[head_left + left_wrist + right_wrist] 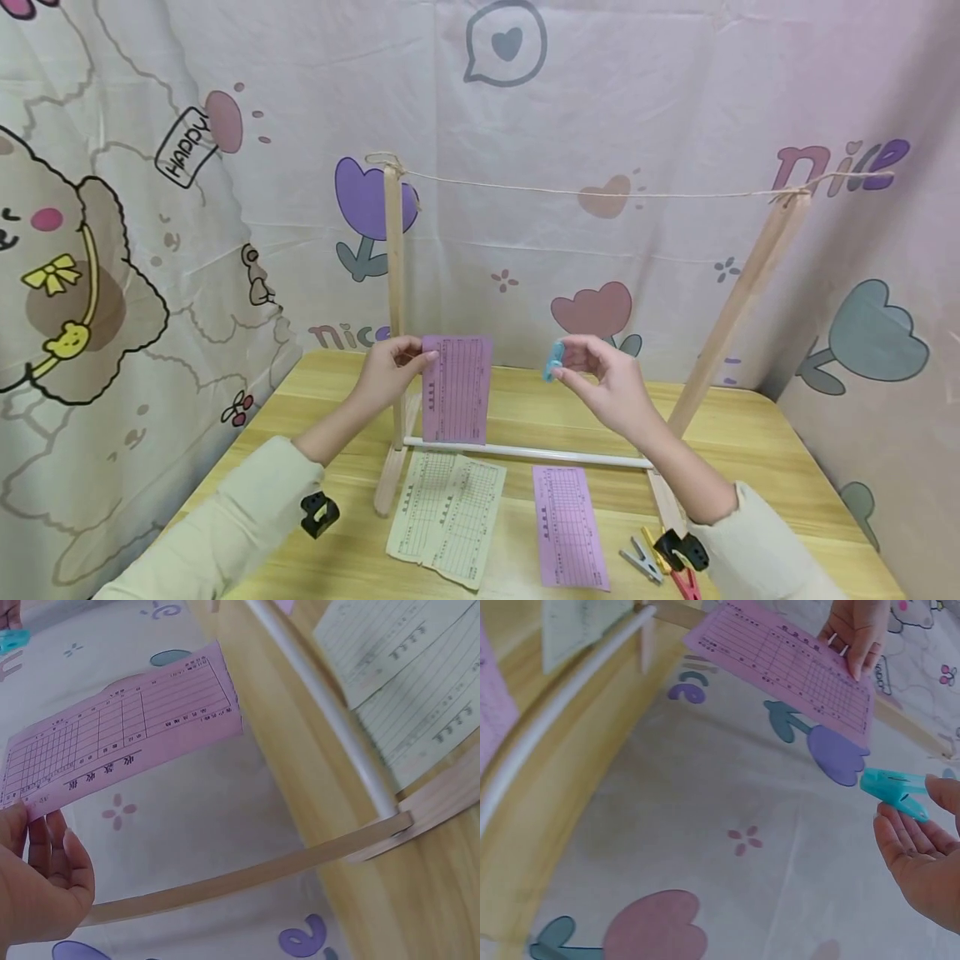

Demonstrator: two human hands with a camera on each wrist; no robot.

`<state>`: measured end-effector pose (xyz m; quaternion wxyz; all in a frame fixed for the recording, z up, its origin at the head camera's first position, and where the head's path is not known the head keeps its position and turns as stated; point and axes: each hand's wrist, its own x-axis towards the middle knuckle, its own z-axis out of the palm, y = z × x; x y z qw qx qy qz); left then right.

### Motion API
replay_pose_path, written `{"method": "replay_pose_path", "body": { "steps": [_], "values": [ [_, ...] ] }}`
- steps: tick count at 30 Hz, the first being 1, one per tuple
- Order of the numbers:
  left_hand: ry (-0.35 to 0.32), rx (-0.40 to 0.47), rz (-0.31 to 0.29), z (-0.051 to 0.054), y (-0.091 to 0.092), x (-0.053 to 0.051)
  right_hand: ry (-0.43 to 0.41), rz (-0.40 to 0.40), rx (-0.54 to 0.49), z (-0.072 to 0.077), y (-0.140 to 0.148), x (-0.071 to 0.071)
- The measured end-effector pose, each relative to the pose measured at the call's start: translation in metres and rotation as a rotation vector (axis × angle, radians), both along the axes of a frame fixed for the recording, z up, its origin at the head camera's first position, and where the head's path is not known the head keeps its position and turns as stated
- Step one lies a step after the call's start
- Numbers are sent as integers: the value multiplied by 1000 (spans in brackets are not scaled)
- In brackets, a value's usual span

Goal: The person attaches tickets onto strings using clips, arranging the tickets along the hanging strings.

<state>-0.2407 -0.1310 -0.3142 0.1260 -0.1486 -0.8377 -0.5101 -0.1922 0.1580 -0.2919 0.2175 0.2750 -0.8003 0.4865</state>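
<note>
My left hand pinches a purple printed receipt slip by its upper left corner, and the slip hangs upright near the left wooden post. In the left wrist view the thumb and fingertips close on one corner of the slip. To the right, my right hand holds a light blue clothespin between thumb and fingers. The right wrist view shows the clothespin pointing toward the slip, apart from it. Above both hands a thin string runs between the two posts.
The frame has a left wooden post, a right wooden post and a white bar low down. A pale green slip sheet and another purple slip lie on the table. A grey clothespin lies near yellow and red ones.
</note>
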Motion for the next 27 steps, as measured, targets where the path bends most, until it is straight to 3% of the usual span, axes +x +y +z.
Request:
{"method": "replay_pose_path", "body": {
  "steps": [7, 18, 27],
  "values": [
    [6, -13, 19, 16, -4, -3, 19, 36, -35, 26, -10, -6],
    [16, -44, 53, 45, -6, -6, -83, 52, -93, 62, -24, -24],
    [40, -29, 69, 70, -7, -13, -69, 43, -141, 99, -40, -34]
  ]
}}
